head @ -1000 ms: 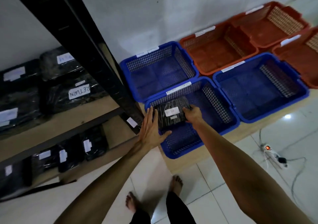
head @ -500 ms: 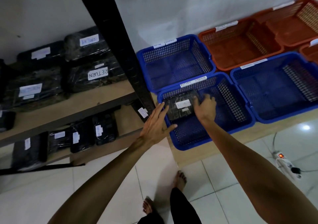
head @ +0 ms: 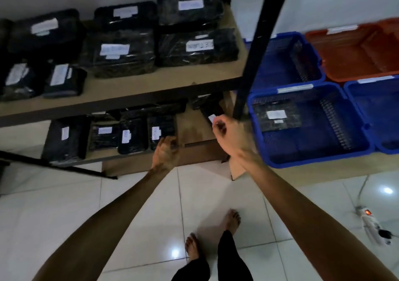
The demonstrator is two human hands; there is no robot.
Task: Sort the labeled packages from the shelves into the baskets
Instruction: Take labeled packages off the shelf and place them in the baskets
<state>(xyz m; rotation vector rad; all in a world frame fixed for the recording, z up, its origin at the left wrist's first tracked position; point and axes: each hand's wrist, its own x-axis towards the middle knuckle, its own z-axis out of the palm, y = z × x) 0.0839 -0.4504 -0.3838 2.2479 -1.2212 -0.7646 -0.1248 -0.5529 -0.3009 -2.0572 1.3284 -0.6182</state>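
Packages (head: 123, 54) in glossy black wrap with white paper labels crowd both boards of the shelves (head: 151, 84), well to the left of and above the two hands, while one package (head: 275, 117) already lies flat in the nearest blue basket (head: 313, 160), off to the right of the right hand. The biggest risk, as I judge it, is misreading: the labels are small, the room is dim and the film is shiny, so a parcel could land in the wrong basket, the more so as the blue and orange basket (head: 356, 58) tags look alike from here. Next, the slick wrap and soft, pillowy shapes may slip from a loose pinch, and pulling one from the tight lower row could drag its neighbours off the edge. The left hand (head: 165, 153) hangs just in front of that row, fingers loosely curled and holding nothing. The right hand (head: 226, 131) is blurred, with curled fingers close to a small leaning package (head: 210, 113); whether it grips that, I cannot tell.
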